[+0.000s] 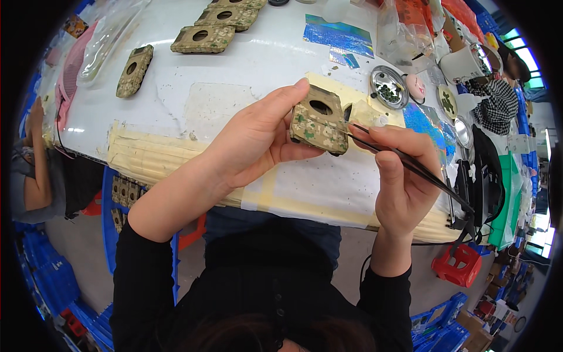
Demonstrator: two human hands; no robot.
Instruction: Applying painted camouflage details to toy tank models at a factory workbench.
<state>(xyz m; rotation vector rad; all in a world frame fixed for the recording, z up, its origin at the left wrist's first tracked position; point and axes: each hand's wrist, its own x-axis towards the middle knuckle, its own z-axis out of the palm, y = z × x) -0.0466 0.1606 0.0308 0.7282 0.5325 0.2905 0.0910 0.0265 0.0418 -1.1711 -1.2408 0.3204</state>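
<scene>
My left hand grips a camouflage-painted model tank hull by its side, above the white paper on the table. A round dark hole opens in the hull's top. Dark tweezers are pinched in my right hand, and their tips reach the hull's right edge. Whether the tips hold a small part is too fine to make out. Just beyond my right hand stands a round metal dish with small dark green pieces in it.
More camouflage hulls lie at the far side, with a single hull at the left. Shiny blue sheets, a white cup and a black bag sit around the table's right half. Another person's arm shows at the left edge.
</scene>
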